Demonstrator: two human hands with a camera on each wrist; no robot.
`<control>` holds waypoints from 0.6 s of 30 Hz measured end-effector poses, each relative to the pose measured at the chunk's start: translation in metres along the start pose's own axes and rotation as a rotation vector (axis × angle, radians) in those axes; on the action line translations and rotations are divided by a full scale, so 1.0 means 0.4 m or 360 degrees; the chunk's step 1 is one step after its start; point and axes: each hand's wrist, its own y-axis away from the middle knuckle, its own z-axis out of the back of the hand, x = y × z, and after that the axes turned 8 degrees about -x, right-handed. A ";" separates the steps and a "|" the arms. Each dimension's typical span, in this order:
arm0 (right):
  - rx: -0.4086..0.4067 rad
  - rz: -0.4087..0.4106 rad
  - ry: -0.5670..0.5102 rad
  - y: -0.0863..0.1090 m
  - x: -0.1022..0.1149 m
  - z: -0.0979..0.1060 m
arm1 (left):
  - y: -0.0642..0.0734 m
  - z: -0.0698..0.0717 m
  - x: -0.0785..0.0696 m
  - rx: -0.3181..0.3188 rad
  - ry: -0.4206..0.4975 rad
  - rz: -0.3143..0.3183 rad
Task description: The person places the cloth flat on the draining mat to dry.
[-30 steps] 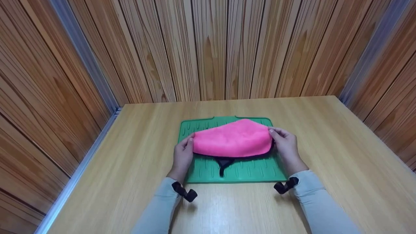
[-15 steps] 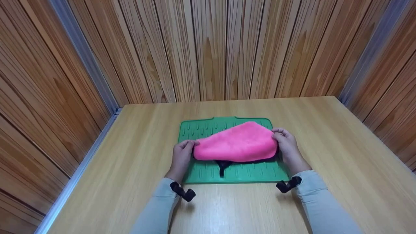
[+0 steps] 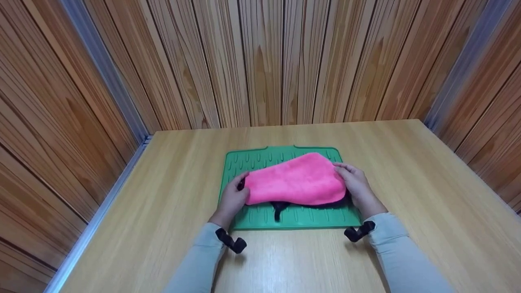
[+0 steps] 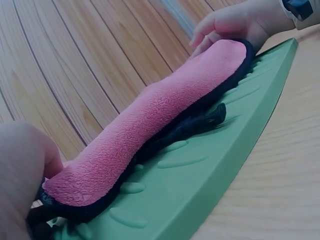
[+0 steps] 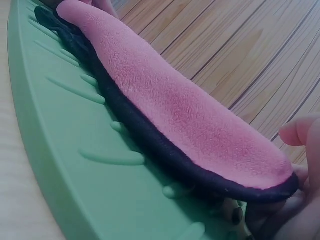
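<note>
A pink plush cloth piece (image 3: 293,179) with a black edging and a dark underside spans between both hands over a green ribbed mat (image 3: 252,219). My left hand (image 3: 232,201) holds its narrower left end, thumb on the pink face and fingers behind. At the wider right end, my right hand (image 3: 358,185) grips the edge, fingertips at the upper corner. From below the piece a short black strap (image 3: 279,211) hangs onto the mat. In the right wrist view the black edging (image 5: 165,150) runs along the lower side, with the right fingers under its end.
The mat lies on a light wooden table (image 3: 163,195). Wood-panelled walls (image 3: 260,61) close the back and both sides, with metal strips in the corners. Black camera mounts (image 3: 232,241) sit on both wrists over the grey sleeves (image 3: 195,260).
The cloth piece has come a little lower and nearer, its left end dipping. My left hand has shifted its hold from a fingertip pinch to thumb in front. The strap stays put.
</note>
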 end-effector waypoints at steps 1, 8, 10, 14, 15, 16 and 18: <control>-0.0020 0.0001 -0.0008 0.001 0.001 0.001 | 0.006 0.001 -0.008 -0.0013 0.0029 -0.0004; -0.0220 0.0073 -0.0233 0.007 0.024 0.010 | 0.019 0.017 -0.037 -0.0130 0.0214 -0.0016; -0.0265 0.0147 -0.0280 0.010 0.033 0.012 | 0.022 0.024 -0.049 -0.0165 0.0263 -0.0043; -0.0322 0.0283 -0.0357 0.017 0.050 0.013 | 0.028 0.035 -0.072 -0.0206 0.0359 -0.0113; -0.0332 0.0309 -0.0385 0.018 0.053 0.013 | 0.030 0.037 -0.077 -0.0213 0.0375 -0.0127; -0.0336 0.0317 -0.0406 0.019 0.055 0.013 | 0.032 0.038 -0.081 -0.0215 0.0393 -0.0132; -0.0351 0.0324 -0.0430 0.019 0.057 0.013 | 0.033 0.037 -0.084 -0.0232 0.0417 -0.0133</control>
